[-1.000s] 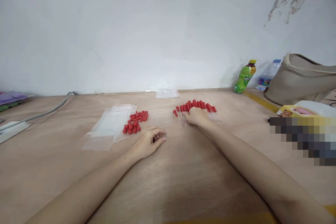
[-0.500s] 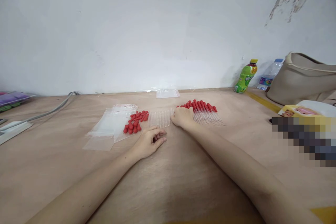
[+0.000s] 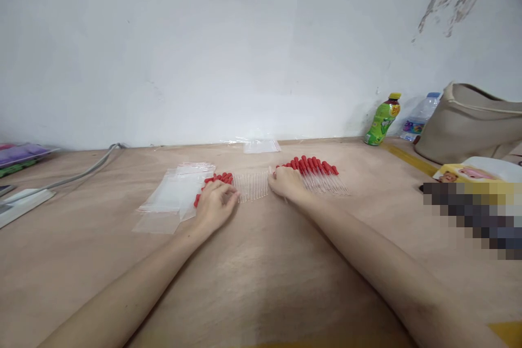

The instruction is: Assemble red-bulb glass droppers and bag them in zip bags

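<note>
My left hand [image 3: 216,204] reaches over a pile of red rubber dropper bulbs [image 3: 222,177], its fingers curved and its thumb apart from them, with nothing visible between. It hides part of the pile. To its right, thin clear dropper tubes [image 3: 250,187] lie side by side in a row. At the right end of that row my right hand [image 3: 287,182] is closed, its fingertips on what looks like one clear tube, mostly hidden by the hand. Just beyond lie several droppers [image 3: 322,174] with red bulbs fitted on clear tubes, bulbs pointing to the wall.
Clear plastic bags [image 3: 171,190] are stacked left of the bulbs, and another bag [image 3: 261,146] lies by the wall. A grey cable [image 3: 92,165] runs at the left. A green bottle [image 3: 383,119], a clear bottle [image 3: 420,117], a beige bag [image 3: 465,122] and a yellow pack [image 3: 468,173] stand right.
My left hand has moved left and away from me, from in front of the tubes onto the red bulbs. My right hand has stayed nearly in place at the end of the tube row.
</note>
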### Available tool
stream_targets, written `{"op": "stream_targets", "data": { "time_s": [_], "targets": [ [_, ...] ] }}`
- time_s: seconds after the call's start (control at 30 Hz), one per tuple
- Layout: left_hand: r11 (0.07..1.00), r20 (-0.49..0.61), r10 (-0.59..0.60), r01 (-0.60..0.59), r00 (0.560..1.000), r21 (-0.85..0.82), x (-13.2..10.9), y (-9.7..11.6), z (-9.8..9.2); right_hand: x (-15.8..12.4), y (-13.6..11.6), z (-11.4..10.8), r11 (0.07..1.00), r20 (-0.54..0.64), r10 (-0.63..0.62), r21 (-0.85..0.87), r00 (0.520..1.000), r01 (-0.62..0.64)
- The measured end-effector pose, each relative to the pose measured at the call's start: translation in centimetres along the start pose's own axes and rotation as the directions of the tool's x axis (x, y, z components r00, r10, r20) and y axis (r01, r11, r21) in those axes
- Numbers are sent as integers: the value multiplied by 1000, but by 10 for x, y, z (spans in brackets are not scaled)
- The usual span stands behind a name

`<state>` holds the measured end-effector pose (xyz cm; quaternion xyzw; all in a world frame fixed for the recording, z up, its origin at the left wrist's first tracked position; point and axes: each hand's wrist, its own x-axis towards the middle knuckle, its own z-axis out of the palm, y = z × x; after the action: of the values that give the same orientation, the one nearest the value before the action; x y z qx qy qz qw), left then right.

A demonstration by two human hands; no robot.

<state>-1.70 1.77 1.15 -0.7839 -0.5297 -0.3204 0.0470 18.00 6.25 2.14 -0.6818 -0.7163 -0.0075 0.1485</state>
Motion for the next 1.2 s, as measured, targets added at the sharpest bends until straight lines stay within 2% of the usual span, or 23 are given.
{"op": "stream_targets", "data": {
  "time_s": [0.1, 0.17, 0.23, 0.3, 0.33, 0.5, 0.7, 0.77, 0.83, 0.9, 0.97, 1.03, 1.2],
  "targets": [
    [979, -34, -71, 76, 997, 191, 11, -13, -8, -21, 17, -2, 991, -75, -128, 31, 989, 130],
    [954, -27, -113, 116, 993, 276, 17, -18, -11, -37, 32, 0, 949, -223, -293, 53, 930, 312],
    [936, -1, -136, 129, 991, 328, 22, -19, -12, -50, 47, 5, 888, -326, -420, 47, 847, 458],
    [922, 32, -152, 130, 988, 364, 28, -18, -10, -60, 58, 9, 844, -381, -477, 53, 792, 534],
    [916, 48, -164, 134, 985, 378, 31, -18, -9, -63, 61, 10, 833, -396, -483, 67, 781, 549],
    [893, 104, -222, 159, 970, 421, 42, -19, -2, -70, 59, 1, 825, -371, -475, 126, 798, 550],
    [912, 41, -197, 168, 980, 374, 42, -18, 0, -69, 57, 1, 821, -362, -468, 158, 806, 548],
    [946, 3, -137, 130, 991, 297, 36, -11, -4, -68, 59, 5, 815, -380, -455, 186, 805, 549],
    [984, 2, -9, 8, 1000, 176, 25, 1, -10, -67, 61, 8, 811, -392, -448, 201, 804, 550],
    [988, 87, 152, -154, 985, 22, 12, 16, -15, -67, 61, 9, 809, -392, -447, 207, 804, 551],
    [968, 211, 247, -231, 946, -96, -1, 30, -18, -67, 61, 8, 809, -383, -450, 208, 807, 550],
    [964, 268, 248, -210, 931, -162, -12, 39, -16, -68, 60, 7, 802, -375, -462, 210, 804, 559],
    [958, 262, 156, -82, 952, -273, -20, 38, 2, -74, 56, 2, 784, -370, -491, 206, 788, 585]
  ]
}}
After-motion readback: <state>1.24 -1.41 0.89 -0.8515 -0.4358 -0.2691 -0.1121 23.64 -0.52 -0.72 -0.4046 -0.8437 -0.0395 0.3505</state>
